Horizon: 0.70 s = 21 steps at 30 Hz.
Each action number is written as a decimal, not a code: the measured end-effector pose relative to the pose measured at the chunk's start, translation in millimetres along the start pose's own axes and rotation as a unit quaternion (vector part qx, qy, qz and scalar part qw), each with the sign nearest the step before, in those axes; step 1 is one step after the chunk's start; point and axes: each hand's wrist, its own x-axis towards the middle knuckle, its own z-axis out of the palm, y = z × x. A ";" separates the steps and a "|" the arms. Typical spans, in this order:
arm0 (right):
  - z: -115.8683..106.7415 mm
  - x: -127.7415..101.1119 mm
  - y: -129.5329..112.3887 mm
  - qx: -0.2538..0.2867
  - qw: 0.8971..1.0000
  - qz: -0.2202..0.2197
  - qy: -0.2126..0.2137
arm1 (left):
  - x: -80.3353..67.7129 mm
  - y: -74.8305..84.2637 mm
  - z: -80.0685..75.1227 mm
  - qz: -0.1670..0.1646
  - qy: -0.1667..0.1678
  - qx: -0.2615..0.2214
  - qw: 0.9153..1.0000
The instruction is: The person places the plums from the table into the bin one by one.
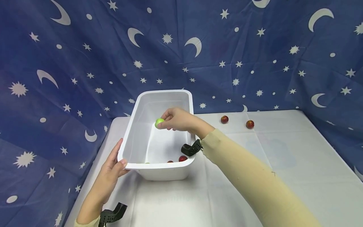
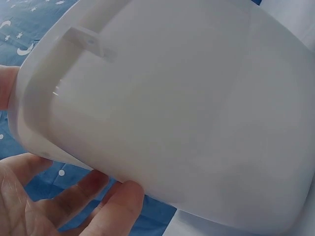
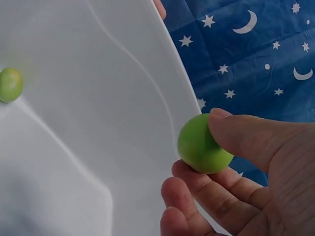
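Observation:
My right hand is over the inside of a white plastic tub. Thumb and fingers pinch a small round green fruit, whose exact kind I cannot tell. At the tub's near left corner my left hand grips the rim, thumb on top and fingers against the outer wall. Another green fruit lies inside the tub in the right wrist view. A dark red fruit shows just behind the near rim, beside slivers of other fruit that the rim mostly hides.
Two red fruits lie apart on the white-covered table, right of the tub. A blue curtain with white moons and stars hangs behind the table and along its left side.

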 end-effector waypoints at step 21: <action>2.6 -1.1 -2.2 -0.024 1.000 0.015 0.005 | 0.1 -1.4 -0.7 -0.001 0.006 0.009 1.000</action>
